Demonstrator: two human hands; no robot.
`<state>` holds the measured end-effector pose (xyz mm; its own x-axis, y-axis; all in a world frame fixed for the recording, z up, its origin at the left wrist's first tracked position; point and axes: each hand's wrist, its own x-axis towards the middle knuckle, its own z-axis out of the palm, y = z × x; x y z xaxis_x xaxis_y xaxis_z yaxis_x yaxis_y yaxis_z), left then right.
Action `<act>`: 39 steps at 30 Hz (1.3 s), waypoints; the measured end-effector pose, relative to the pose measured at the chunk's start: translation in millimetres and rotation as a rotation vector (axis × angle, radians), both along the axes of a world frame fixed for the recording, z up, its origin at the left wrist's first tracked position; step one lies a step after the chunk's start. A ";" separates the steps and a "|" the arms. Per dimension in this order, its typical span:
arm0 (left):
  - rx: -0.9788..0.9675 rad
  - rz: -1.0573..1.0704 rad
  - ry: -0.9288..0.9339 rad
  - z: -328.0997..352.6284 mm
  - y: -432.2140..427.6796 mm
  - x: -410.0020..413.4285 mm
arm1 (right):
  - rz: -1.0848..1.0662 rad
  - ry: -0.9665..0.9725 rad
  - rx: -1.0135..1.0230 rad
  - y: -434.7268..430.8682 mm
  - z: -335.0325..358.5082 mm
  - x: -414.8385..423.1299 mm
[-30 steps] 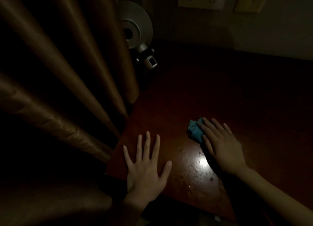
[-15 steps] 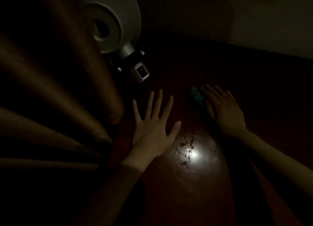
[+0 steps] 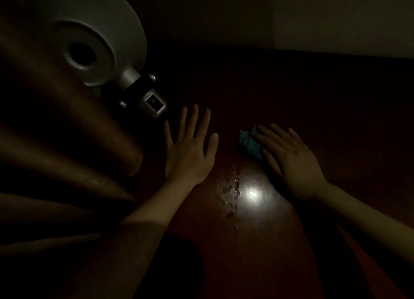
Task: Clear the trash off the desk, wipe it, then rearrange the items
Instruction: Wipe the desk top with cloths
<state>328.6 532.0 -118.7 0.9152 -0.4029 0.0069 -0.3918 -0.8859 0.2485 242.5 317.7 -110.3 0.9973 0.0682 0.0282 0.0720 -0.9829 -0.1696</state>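
A dark red-brown desk (image 3: 313,119) fills the dim scene, with a bright reflection and wet droplets (image 3: 235,189) between my wrists. My right hand (image 3: 291,164) lies flat, fingers spread, pressing a small blue cloth (image 3: 247,143) onto the desk; most of the cloth is under the fingers. My left hand (image 3: 190,150) rests flat on the desk with fingers apart and nothing in it, just right of the lamp's joint.
A white desk lamp (image 3: 94,43) with a round head and a silver and black joint (image 3: 147,97) stands at the back left. Brown curtain folds (image 3: 56,153) hang along the desk's left side. A pale wall (image 3: 336,18) runs behind the desk.
The view has moved closer to the lamp. My left hand slid forward from the desk's near edge toward the lamp. My right hand pushed the blue cloth farther away.
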 end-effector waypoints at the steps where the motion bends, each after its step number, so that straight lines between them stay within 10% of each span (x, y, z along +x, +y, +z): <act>1: -0.009 0.009 -0.002 0.2 3.2 -6.5 | -0.068 -0.005 0.002 7.3 -1.2 -0.4; 28: 0.014 0.287 -0.044 0.3 93.1 -183.6 | 0.363 0.020 -0.067 101.3 1.3 -187.1; 39: -0.018 0.409 0.094 -2.9 111.1 -165.3 | 0.072 0.006 -0.072 104.8 -0.3 -199.2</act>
<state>163.3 643.1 -121.6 0.9968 -0.0068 -0.0803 0.0162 -0.9589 0.2832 43.3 422.5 -110.5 0.9899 0.1410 0.0144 0.1417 -0.9849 -0.0993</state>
